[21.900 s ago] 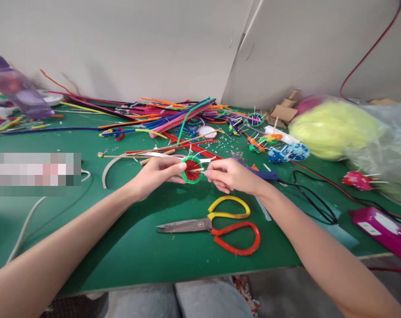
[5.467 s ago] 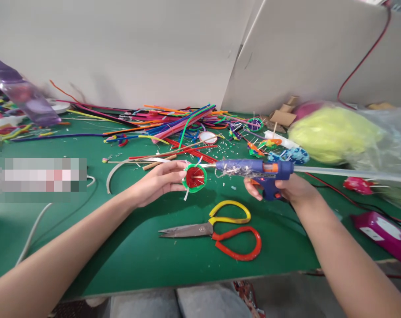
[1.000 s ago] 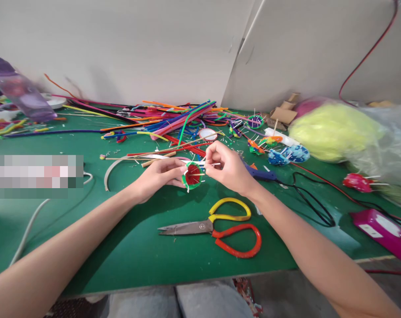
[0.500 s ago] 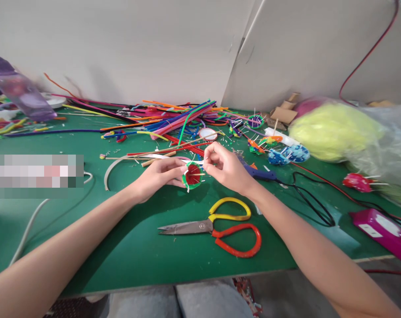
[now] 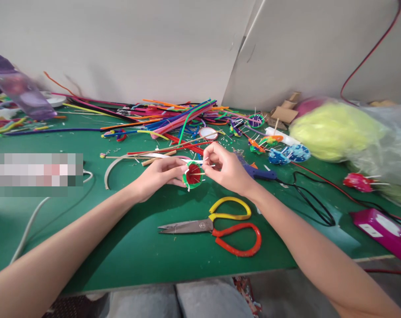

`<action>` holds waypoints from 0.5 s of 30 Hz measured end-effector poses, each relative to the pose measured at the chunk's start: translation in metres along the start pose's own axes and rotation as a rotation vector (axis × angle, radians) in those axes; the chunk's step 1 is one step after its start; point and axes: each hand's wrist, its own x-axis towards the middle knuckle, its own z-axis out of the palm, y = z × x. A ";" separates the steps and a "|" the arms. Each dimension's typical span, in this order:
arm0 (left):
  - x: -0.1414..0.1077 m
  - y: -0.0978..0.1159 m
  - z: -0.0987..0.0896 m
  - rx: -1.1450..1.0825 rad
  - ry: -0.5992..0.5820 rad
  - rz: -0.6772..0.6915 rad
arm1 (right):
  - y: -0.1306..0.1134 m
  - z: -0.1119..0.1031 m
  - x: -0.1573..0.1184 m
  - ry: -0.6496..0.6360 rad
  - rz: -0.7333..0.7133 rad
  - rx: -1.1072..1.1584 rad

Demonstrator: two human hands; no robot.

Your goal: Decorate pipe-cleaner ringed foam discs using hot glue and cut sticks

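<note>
Between my hands is a small round red piece with a green rim (image 5: 194, 173), with thin sticks poking out of its middle. My left hand (image 5: 165, 173) grips it by its left edge, thumb and fingers pinched. My right hand (image 5: 222, 167) is just to its right, thumb and fingertips closed on the end of a thin white strip (image 5: 200, 161) that runs along the top of the piece. Scissors (image 5: 200, 226) with yellow and red handles lie on the green table (image 5: 137, 256) below my hands.
Behind my hands lies a heap of coloured pipe cleaners (image 5: 183, 119). A blue glue gun (image 5: 264, 174) with a black cord is at the right, near small blue pieces (image 5: 289, 153), a plastic bag (image 5: 335, 130) and a magenta power strip (image 5: 382, 234). A purple bottle (image 5: 23, 92) leans at the left.
The fingers of my right hand have shifted slightly, and a short white end now shows beside them. My left hand and the red and green piece have hardly moved.
</note>
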 end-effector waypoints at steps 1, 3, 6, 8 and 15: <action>0.000 0.000 0.000 0.002 -0.004 0.001 | 0.000 0.000 0.000 0.000 0.000 0.000; 0.001 -0.001 -0.001 0.006 -0.005 0.003 | 0.000 0.000 0.000 0.000 0.001 0.000; 0.001 -0.002 -0.001 0.004 -0.002 0.007 | 0.001 0.000 -0.001 0.005 -0.002 -0.004; 0.001 -0.002 -0.001 0.001 0.001 0.009 | 0.001 0.000 -0.001 0.004 -0.002 -0.006; 0.002 -0.002 0.000 -0.005 -0.012 0.003 | 0.002 0.000 0.000 -0.006 0.004 -0.009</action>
